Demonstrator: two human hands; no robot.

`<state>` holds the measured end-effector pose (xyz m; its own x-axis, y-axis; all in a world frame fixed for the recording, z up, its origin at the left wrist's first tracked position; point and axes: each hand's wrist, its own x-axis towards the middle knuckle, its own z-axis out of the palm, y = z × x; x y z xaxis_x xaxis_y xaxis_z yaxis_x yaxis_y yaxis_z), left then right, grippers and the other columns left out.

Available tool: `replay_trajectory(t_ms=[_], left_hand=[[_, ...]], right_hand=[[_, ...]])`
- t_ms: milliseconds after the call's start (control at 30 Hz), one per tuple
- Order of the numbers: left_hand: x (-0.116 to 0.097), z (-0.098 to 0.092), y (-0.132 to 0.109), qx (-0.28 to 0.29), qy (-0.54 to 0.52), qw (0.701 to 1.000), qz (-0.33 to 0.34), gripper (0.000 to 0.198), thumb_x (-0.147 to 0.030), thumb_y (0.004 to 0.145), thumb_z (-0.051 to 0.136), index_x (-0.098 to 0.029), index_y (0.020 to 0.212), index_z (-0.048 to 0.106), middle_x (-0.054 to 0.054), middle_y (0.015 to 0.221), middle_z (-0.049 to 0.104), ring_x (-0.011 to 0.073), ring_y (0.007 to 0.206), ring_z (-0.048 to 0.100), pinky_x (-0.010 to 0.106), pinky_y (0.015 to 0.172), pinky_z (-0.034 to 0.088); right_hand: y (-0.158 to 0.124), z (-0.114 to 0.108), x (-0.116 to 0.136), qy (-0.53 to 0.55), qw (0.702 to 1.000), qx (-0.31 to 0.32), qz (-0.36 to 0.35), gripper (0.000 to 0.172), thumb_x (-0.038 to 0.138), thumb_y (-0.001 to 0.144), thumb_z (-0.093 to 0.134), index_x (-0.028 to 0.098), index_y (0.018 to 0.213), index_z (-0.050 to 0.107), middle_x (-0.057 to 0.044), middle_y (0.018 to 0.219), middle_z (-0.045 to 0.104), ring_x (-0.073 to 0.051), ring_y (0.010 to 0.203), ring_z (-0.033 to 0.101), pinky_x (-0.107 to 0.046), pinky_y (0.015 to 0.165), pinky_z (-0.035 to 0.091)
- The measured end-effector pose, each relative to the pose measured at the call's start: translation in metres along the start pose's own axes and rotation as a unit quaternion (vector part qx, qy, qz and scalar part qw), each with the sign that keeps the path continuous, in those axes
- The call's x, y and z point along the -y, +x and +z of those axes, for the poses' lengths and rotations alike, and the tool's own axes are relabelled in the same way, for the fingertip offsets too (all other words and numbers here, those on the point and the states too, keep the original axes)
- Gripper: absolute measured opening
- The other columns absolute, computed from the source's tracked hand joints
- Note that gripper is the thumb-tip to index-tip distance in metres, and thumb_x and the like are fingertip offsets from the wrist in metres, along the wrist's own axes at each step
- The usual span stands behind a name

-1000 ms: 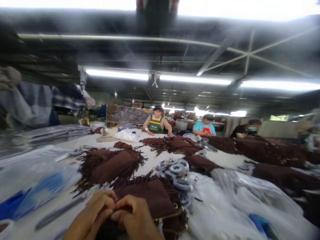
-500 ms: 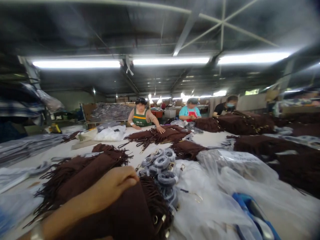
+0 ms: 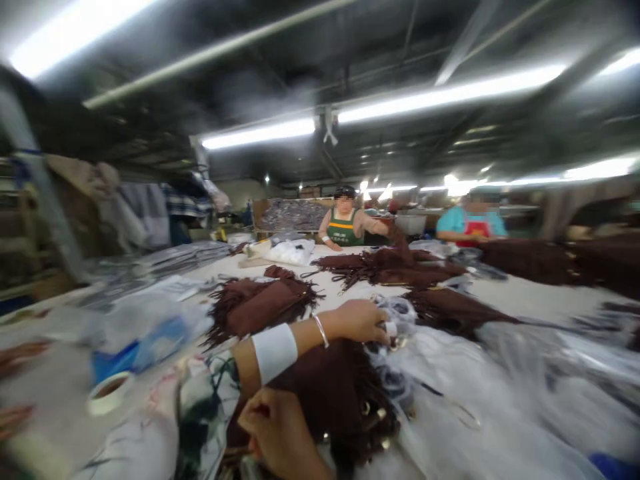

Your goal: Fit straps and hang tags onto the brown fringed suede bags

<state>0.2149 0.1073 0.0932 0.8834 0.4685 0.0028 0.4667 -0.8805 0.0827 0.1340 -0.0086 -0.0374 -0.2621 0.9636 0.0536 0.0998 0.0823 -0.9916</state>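
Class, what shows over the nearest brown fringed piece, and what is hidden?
The left arm crosses the far side of the brown fringed piece; the right hand overlaps its lower left. Cloth behind both is covered, as is whatever lies underneath.

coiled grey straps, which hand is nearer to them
Left. The left hand reaches to the coiled grey straps, fingertips at the upper coil; the right hand is farther off, nearer the wearer, beside the brown fringed bag.
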Motion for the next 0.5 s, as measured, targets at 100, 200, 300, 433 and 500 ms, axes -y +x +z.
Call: replay_trajectory(t_ms=[100,200,300,433,500], left_hand=[[0.024,-0.036,-0.098,-0.073,0.054,0.996,-0.008,0.019,-0.039,0.086,0.065,-0.02,0.09,0.065,0.006,0.089,0.068,0.0261,0.089,0.062,0.034,0.079,0.041],[0.032,-0.018,-0.202,-0.088,0.07,0.989,-0.093,0.011,-0.031,0.084,0.066,-0.02,0.082,0.063,0.004,0.084,0.066,0.0252,0.087,0.061,0.035,0.081,0.041],[0.04,0.035,-0.276,-0.072,0.045,0.973,-0.213,0.005,-0.017,0.081,0.061,-0.02,0.084,0.062,0.005,0.091,0.065,0.0251,0.089,0.059,0.034,0.079,0.042],[0.042,0.073,-0.313,-0.107,-0.048,0.967,-0.225,0.019,-0.012,0.08,0.057,-0.022,0.096,0.059,0.004,0.11,0.059,0.0226,0.103,0.054,0.032,0.089,0.042],[0.039,0.069,-0.311,-0.146,-0.085,0.965,-0.2,0.026,-0.015,0.081,0.059,-0.023,0.105,0.057,0.004,0.116,0.056,0.0212,0.107,0.052,0.032,0.094,0.041]], right_hand=[[0.016,0.01,-0.007,-0.004,1.0,-0.008,-0.009,0.015,0.025,0.088,0.056,0.015,0.077,0.061,0.008,0.051,0.05,-0.008,0.044,0.047,-0.019,0.046,0.036],[0.012,0.012,-0.011,-0.012,0.998,-0.035,-0.043,0.012,0.02,0.083,0.052,0.018,0.073,0.058,0.008,0.049,0.047,-0.008,0.044,0.045,-0.019,0.047,0.032],[0.004,0.01,-0.01,-0.058,0.994,-0.063,-0.062,0.012,0.021,0.081,0.051,0.019,0.071,0.058,0.006,0.051,0.051,-0.01,0.047,0.048,-0.02,0.049,0.033],[0.004,0.011,-0.004,-0.128,0.987,-0.079,-0.048,0.011,0.022,0.078,0.054,0.02,0.069,0.059,0.004,0.052,0.055,-0.013,0.049,0.053,-0.021,0.05,0.036],[0.006,0.013,0.0,-0.134,0.987,-0.079,-0.034,0.011,0.022,0.078,0.053,0.02,0.068,0.059,0.004,0.05,0.055,-0.013,0.046,0.052,-0.021,0.048,0.036]])
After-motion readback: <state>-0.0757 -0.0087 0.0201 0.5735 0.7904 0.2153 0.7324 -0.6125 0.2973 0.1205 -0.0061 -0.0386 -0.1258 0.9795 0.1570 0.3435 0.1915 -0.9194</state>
